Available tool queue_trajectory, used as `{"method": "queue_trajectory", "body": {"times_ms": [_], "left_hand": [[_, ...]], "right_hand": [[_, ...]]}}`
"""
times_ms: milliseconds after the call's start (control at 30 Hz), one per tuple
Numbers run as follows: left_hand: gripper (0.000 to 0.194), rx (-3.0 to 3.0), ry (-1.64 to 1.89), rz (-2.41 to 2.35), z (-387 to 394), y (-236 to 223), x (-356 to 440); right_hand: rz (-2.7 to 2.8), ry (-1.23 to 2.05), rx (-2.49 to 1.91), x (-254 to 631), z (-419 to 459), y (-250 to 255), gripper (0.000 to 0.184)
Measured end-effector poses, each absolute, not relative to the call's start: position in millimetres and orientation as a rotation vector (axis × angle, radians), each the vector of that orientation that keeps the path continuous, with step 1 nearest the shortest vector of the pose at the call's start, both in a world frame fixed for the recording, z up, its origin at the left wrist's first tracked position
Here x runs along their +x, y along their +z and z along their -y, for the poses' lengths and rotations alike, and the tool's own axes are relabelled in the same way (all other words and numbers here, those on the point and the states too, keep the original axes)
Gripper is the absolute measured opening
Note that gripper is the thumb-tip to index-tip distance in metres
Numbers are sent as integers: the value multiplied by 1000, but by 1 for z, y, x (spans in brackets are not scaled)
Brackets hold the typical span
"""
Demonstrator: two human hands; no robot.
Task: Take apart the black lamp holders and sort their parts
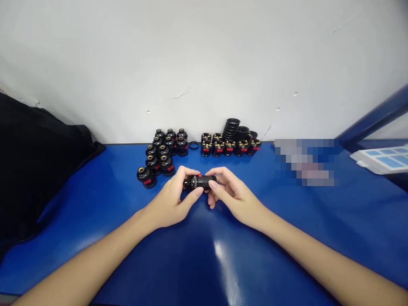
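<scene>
Item: blk cyl. unit (pixel 204 182), qty 1. Loc.: centre, betw. the two hands, approx. horiz. above desk (pixel 143 263), nr side of the standing rows.

Hands: L hand (pixel 174 199) grasping L end, index on top, thumb below. R hand (pixel 234 195) grasping R end, index over top, thumb on front; other fingers curled behind/below.

Handling (judgement): keep both ends on one axis, no tilt; L hand as steady hold, R hand light + even, thumb vs. index; no forcing if it binds; fingertips off the mid. part so the fit stays visible.

Appearance: blk, semi-gloss; narrow stub at L end, ringed collar, then plain tube. Red patch (pixel 199 174) at top edge, partly under L index. R end hidden by fingers; can't tell its finish.

Adj. stock: blk units w/ gold-col. tops (pixel 182 147), L; blk ring (pixel 193 148), mid.; blk cups w/ brass-col. inserts (pixel 219 149), R.
</scene>
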State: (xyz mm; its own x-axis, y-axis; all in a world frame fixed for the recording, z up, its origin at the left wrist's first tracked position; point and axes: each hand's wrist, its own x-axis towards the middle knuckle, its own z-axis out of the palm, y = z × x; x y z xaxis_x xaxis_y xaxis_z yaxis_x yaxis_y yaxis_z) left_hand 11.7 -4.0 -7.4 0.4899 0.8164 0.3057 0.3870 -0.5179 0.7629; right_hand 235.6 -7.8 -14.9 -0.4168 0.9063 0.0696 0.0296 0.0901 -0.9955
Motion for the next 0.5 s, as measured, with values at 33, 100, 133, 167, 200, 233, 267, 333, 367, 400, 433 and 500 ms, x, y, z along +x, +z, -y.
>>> {"method": "queue_trajectory", "body": {"times_ms": [33,100,133,167,200,233,267,333,367,400,433,500], "left_hand": [[26,2113,897,-985,3,-8,12],[26,2101,904,-986,2,-8,12],[27,2091,903,-994,2,-8,12],[27,2081,899,-1006,2,-8,12],[28,2071,893,-1018,1,-8,12],[28,2062,886,-1029,1,-8,12],[29,2055,881,-1036,1,-8,12],[29,2049,870,-1041,1,-9,13],[30,2050,865,-1040,0,-9,14],[30,2054,861,-1038,0,-9,14],[30,2059,859,-1036,-1,-9,15],[29,2074,858,-1027,-2,-9,17]], "right_hand": [[1593,1432,-938,236,8,-15,40],[1576,1448,-909,236,8,-15,37],[1559,1451,-888,236,8,-15,35],[1541,1452,-863,236,7,-15,35],[1523,1451,-838,236,7,-15,34],[1506,1449,-815,237,7,-16,34],[1491,1448,-796,237,6,-16,34],[1470,1453,-776,238,5,-17,33],[1465,1458,-777,238,5,-18,33],[1461,1464,-780,239,4,-18,32],[1457,1470,-784,240,4,-18,31],[1452,1483,-795,241,4,-18,29]]}}
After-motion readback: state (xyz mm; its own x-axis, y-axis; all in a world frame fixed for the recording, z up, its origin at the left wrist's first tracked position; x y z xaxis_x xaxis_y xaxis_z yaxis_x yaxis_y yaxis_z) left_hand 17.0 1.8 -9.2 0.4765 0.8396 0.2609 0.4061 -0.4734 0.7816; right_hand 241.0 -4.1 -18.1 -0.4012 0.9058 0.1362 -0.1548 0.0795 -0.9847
